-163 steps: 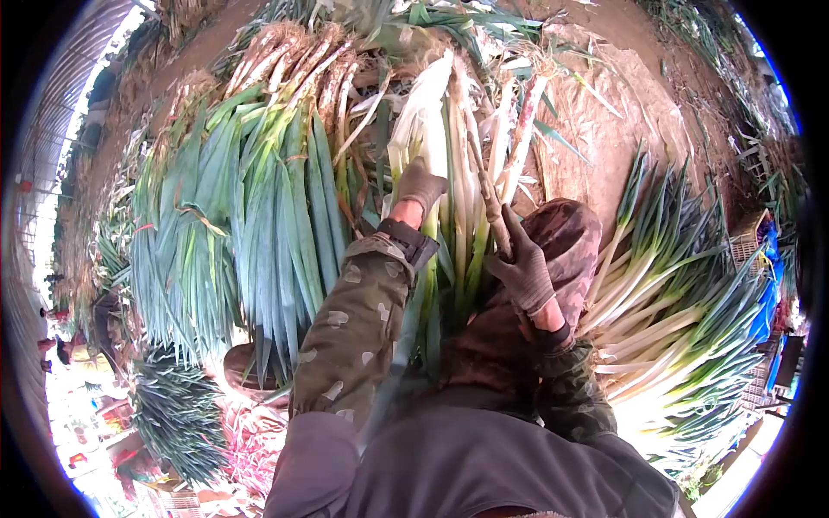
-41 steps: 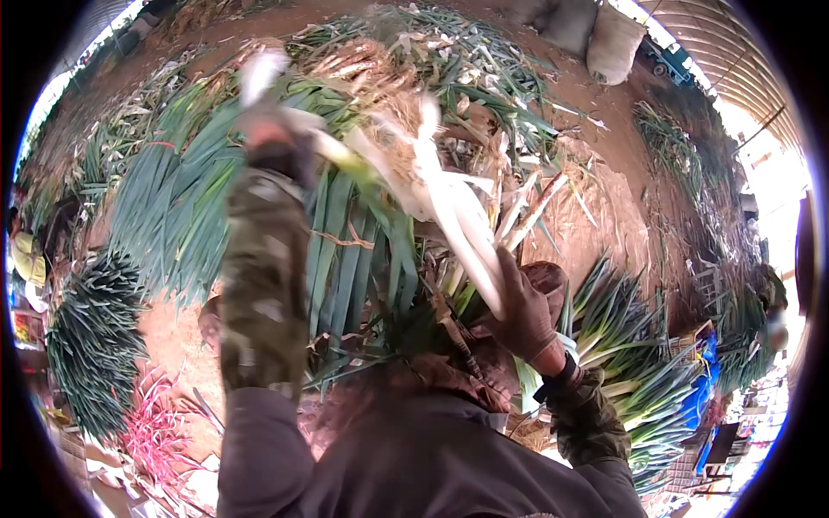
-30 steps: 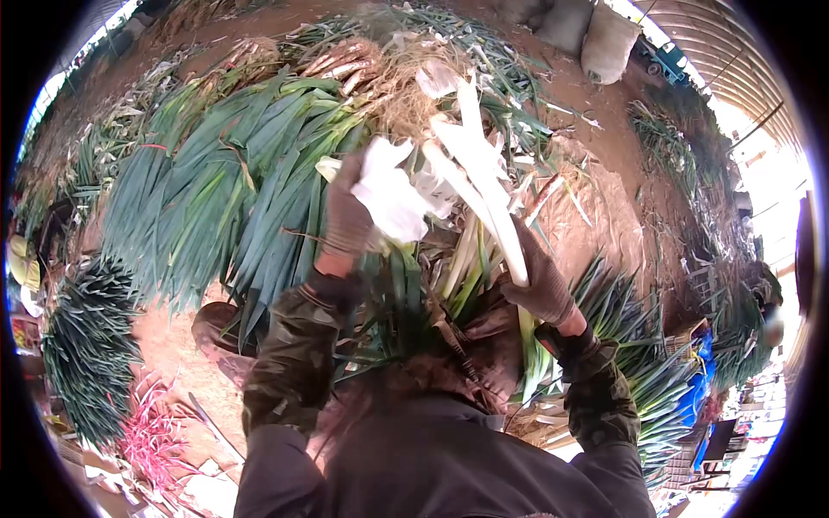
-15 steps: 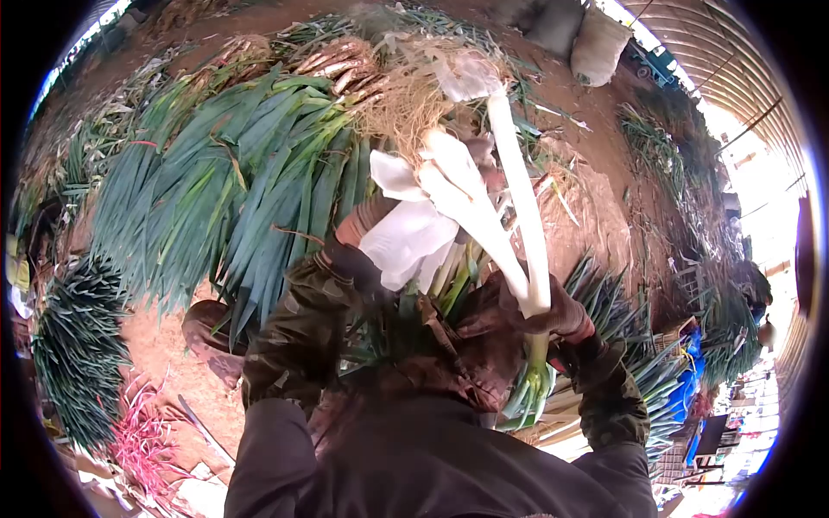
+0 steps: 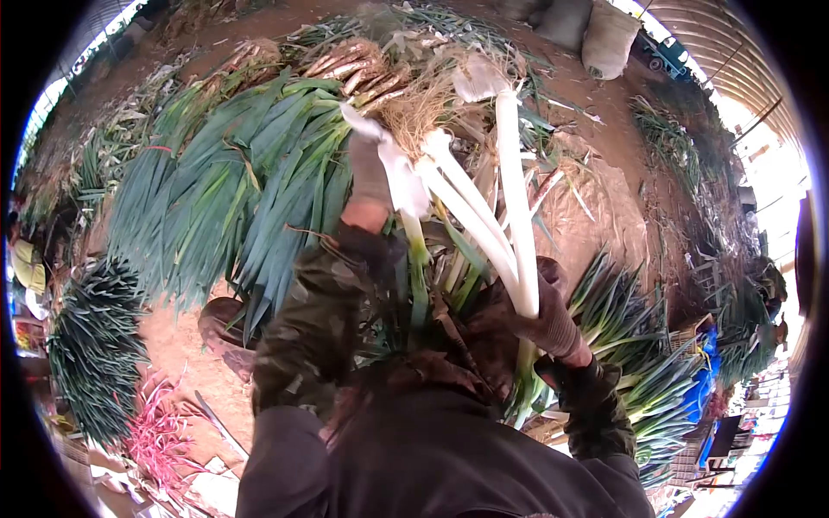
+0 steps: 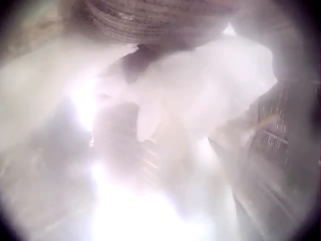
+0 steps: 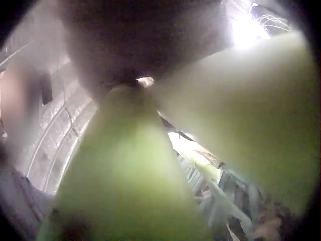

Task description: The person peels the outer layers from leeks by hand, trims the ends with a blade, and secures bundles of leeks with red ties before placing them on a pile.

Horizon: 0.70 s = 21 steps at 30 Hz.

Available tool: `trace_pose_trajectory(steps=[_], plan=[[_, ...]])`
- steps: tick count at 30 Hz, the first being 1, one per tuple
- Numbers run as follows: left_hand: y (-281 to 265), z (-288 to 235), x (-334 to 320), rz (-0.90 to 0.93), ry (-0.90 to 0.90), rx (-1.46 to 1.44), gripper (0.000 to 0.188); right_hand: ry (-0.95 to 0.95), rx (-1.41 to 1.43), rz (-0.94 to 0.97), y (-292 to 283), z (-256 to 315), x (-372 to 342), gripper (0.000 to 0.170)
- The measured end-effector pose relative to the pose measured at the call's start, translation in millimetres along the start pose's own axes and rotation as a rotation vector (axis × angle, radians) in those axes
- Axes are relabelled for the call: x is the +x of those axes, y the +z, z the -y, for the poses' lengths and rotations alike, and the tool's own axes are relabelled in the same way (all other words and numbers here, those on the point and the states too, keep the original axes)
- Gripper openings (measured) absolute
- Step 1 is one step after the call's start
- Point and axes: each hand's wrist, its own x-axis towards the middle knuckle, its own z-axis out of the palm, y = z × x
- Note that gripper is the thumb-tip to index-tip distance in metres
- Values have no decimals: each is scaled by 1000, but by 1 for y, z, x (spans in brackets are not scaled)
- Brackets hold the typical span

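My gloved right hand (image 5: 551, 324) grips a few peeled leeks (image 5: 515, 198) around their lower shafts, white root ends pointing up and away. In the right wrist view, pale green leek stalks (image 7: 130, 165) spread out from under the glove. My gloved left hand (image 5: 370, 173) holds a loose white outer leaf (image 5: 401, 177), its green end hanging down beside the leeks. Close up in the left wrist view, the white leaf (image 6: 210, 75) lies under the blurred glove. The leeks' hairy roots (image 5: 419, 112) show just beyond. A thin stick-like tool (image 5: 449, 324) lies against my lap.
Unpeeled leeks (image 5: 233, 190) with long green leaves lie in a heap on the left. Trimmed leeks (image 5: 639, 363) are piled beside my right leg. A dark green bundle (image 5: 95, 345) and pink strips (image 5: 160, 423) lie at the lower left. A sack (image 5: 610, 39) stands at the back.
The stick-like tool has left my right hand, which now grips white leeks. My left hand swung out left, came back to the leeks and now draws a white leaf away leftward.
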Motion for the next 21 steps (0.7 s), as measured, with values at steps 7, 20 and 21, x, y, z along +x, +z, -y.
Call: trace_pose_trajectory(steps=[7, 20, 21], plan=[[-97, -122, -75, -109, -33, 964, 52, 47, 112, -203, -18, -94, -79, 71], [82, -76, 14, 762, 579, 1523, 60, 247, 467, -409, -64, -112, -20, 95], [80, -78, 20, 807, 584, 1539, 61, 271, 453, -398, -64, -116, -22, 95]])
